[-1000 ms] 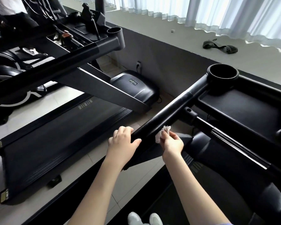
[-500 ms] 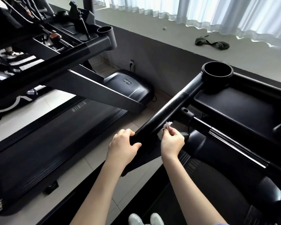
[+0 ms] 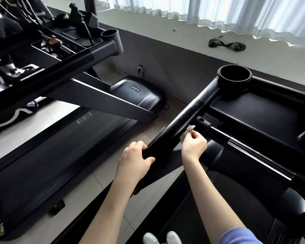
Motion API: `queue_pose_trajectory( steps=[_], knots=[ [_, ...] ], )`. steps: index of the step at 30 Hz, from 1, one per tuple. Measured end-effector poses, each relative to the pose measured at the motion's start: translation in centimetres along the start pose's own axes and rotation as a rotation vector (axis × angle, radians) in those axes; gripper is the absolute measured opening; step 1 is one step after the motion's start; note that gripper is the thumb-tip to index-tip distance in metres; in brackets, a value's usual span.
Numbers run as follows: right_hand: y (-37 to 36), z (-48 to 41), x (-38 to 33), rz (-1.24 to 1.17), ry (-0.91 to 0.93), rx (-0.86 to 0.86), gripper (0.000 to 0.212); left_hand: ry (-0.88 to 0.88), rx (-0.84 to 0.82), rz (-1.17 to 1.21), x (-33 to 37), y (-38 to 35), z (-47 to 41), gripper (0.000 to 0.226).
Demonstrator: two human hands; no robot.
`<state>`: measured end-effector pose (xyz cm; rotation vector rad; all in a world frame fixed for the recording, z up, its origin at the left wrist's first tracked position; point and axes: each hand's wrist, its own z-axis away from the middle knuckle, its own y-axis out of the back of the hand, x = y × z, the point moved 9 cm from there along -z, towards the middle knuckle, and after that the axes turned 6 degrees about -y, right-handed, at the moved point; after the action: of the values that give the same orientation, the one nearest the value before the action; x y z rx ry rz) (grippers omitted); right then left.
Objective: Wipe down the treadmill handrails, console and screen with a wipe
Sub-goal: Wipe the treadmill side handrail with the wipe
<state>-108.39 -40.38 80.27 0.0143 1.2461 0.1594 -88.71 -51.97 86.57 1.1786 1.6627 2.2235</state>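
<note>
Two pale shoes (image 3: 161, 237) are seen at the bottom edge. The near end of the black handrail (image 3: 183, 117) is gripped by the left hand (image 3: 134, 159), with fingers and thumb wrapped round it. Just beside it, a small white wipe (image 3: 187, 131) is pinched by the right hand (image 3: 194, 144) and is held against the right side of the handrail, near a short side stub (image 3: 203, 123). Farther up, the handrail is joined to a round cup holder (image 3: 234, 76) at the corner of the console (image 3: 253, 117). On the left a second treadmill (image 3: 60, 147) is placed, well apart. Beyond, a dark strap (image 3: 226, 44) is laid on the ledge (image 3: 165, 37) under white curtains (image 3: 236, 9).
</note>
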Motion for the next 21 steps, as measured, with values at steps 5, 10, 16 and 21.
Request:
queue_pose_trajectory(
  steps=[5,10,16,21],
  knots=[
    [-0.9,1.7,0.6,0.083,0.035,-0.129,0.033,-0.007,-0.018,-0.007,-0.1,0.0,-0.2,0.036],
    [-0.5,2.2,-0.3,0.158,0.142,-0.112,0.025,-0.015,-0.046,-0.025,0.1,0.0,-0.8,0.034],
    [0.5,-0.2,-1.9,0.154,0.187,0.029,0.023,-0.038,-0.05,-0.025,0.2,0.0,-0.7,0.035],
    [0.6,0.7,-2.4,0.153,0.247,0.038,0.02,-0.107,-0.097,-0.055,1.2,0.0,-1.3,0.044]
  ],
)
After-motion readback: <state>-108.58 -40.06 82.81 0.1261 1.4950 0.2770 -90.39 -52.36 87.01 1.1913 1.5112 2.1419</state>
